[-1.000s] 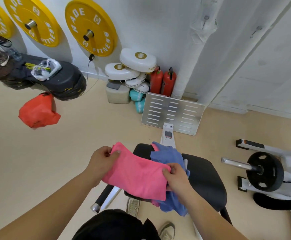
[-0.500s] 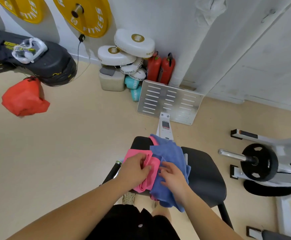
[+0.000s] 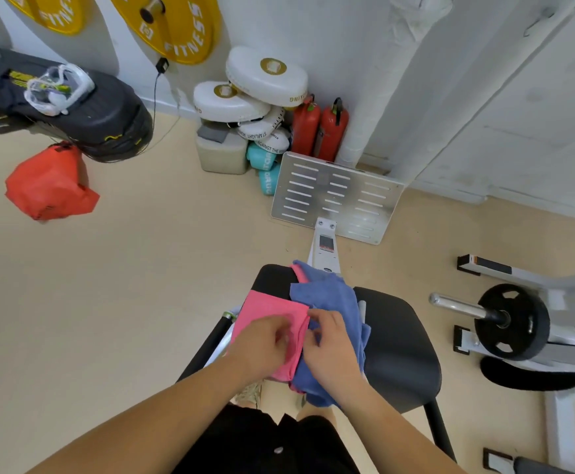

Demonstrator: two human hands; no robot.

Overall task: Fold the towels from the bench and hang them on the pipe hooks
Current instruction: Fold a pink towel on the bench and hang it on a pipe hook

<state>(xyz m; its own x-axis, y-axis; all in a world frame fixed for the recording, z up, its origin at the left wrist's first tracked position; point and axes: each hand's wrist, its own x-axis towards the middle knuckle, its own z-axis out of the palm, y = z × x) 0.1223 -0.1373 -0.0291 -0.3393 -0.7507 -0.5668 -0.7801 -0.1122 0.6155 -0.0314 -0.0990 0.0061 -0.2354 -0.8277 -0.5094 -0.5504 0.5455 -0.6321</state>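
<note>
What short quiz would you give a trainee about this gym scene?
1. True or false: the pink towel lies left of the blue towel on the bench.
2. How many red fire extinguishers are in view? A one, B two, C four.
3. Fill in: the left hand rests on the ___ towel.
Key: 1 true; 2 B; 3 pink.

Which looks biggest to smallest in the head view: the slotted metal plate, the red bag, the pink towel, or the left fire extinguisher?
1. slotted metal plate, largest
2. red bag and pink towel: look alike, towel partly covered, so not ranked
3. left fire extinguisher, smallest
</note>
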